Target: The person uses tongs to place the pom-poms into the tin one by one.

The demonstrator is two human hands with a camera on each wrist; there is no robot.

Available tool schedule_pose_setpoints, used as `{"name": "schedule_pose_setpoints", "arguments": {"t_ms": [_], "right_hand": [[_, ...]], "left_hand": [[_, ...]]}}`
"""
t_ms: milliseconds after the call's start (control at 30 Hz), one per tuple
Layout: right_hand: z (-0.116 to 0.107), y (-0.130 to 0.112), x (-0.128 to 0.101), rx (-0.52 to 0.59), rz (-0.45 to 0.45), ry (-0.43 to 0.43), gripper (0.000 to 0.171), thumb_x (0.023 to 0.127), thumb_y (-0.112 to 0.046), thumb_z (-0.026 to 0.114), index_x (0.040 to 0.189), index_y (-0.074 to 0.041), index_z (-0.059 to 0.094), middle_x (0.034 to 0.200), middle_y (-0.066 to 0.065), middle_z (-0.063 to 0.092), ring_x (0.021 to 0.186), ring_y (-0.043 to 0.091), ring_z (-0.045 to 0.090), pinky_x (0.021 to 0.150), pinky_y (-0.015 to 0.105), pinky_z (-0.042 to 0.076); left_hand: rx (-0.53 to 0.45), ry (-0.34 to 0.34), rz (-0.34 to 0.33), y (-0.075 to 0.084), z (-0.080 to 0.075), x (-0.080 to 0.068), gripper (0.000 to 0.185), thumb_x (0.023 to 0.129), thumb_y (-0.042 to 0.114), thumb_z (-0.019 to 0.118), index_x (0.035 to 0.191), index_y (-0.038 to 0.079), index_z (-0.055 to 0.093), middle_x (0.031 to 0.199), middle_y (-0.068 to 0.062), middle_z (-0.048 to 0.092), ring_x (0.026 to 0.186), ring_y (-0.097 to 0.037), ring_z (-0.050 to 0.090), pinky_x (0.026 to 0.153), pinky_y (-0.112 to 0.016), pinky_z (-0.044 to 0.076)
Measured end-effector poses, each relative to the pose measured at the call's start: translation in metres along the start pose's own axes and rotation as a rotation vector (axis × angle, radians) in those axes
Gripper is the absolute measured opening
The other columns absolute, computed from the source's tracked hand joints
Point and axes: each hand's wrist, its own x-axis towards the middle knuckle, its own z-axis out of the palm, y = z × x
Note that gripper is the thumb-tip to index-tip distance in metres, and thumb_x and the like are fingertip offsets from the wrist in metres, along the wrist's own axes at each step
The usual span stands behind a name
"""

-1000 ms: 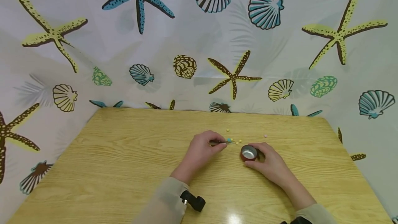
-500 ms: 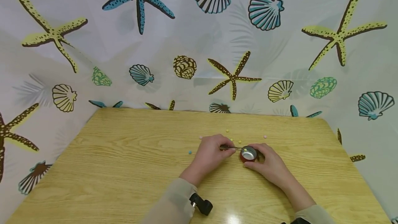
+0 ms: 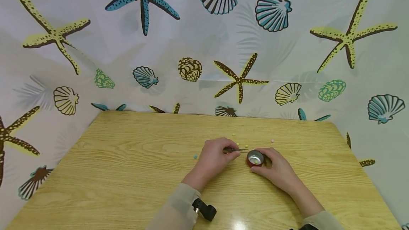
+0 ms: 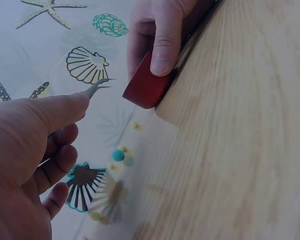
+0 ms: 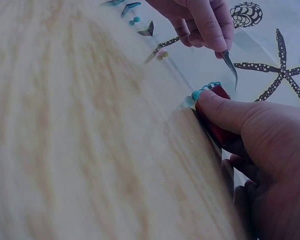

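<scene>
On a wooden table (image 3: 127,173), the left hand (image 3: 214,157) pinched a pair of tweezers (image 3: 236,149) whose tips pointed at a small red cup (image 3: 255,158) just beside them. The right hand (image 3: 276,168) held that cup, which contained a yellowish bead. Several small beads (image 3: 246,146) lay scattered on the table behind the hands.

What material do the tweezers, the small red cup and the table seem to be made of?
The tweezers look like bare metal: thin, grey, with fine pointed tips. The small red cup seems to have a shiny silver metal inside and a matte red outside; whether that is paint or plastic I cannot tell. The table looks like light wood or wood-look laminate, glossy, with visible grain and a lamp reflection.
</scene>
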Motion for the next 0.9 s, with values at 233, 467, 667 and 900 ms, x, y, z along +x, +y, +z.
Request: {"name": "schedule_pose_setpoints", "arguments": {"t_ms": [233, 467, 667, 900], "right_hand": [[0.0, -0.001, 0.0, 0.003, 0.01, -0.009, 0.058, 0.094, -0.033, 0.092, 0.143, -0.012, 0.071, 0.134, 0.006, 0.069, 0.129, 0.031, 0.065, 0.113, 0.06, 0.047], [0.0, -0.001, -0.001, 0.0, 0.002, -0.002, 0.058, 0.093, -0.034, 0.093, 0.142, -0.012, 0.071, 0.133, 0.005, 0.07, 0.129, 0.031, 0.065, 0.113, 0.06, 0.048], [0.001, 0.0, -0.001, -0.007, 0.005, -0.001, 0.058, 0.092, -0.033, 0.094, 0.142, -0.013, 0.071, 0.133, 0.005, 0.07, 0.129, 0.031, 0.065, 0.113, 0.06, 0.048], [0.001, -0.001, -0.002, -0.014, 0.012, -0.006, 0.06, 0.093, -0.033, 0.093, 0.144, -0.011, 0.07, 0.135, 0.007, 0.07, 0.133, 0.034, 0.064, 0.114, 0.062, 0.047]], "left_hand": [[-0.04, 0.064, -0.109, -0.012, -0.026, -0.008, 0.008, 0.101, 0.021, 0.086, 0.107, 0.018, 0.083, 0.105, 0.008, 0.077, 0.098, -0.013, 0.073, 0.088, -0.037, 0.062], [-0.031, 0.128, -0.176, -0.029, -0.051, -0.019, 0.01, 0.102, 0.021, 0.084, 0.111, 0.017, 0.083, 0.109, 0.004, 0.077, 0.102, -0.018, 0.072, 0.091, -0.044, 0.061], [-0.051, 0.133, -0.23, -0.044, -0.068, -0.029, 0.013, 0.104, 0.024, 0.082, 0.116, 0.018, 0.082, 0.116, 0.003, 0.076, 0.109, -0.021, 0.072, 0.094, -0.047, 0.06], [-0.047, 0.134, -0.265, -0.065, -0.083, -0.039, 0.017, 0.104, 0.024, 0.082, 0.119, 0.016, 0.081, 0.119, 0.001, 0.076, 0.112, -0.023, 0.072, 0.098, -0.049, 0.059]]}}
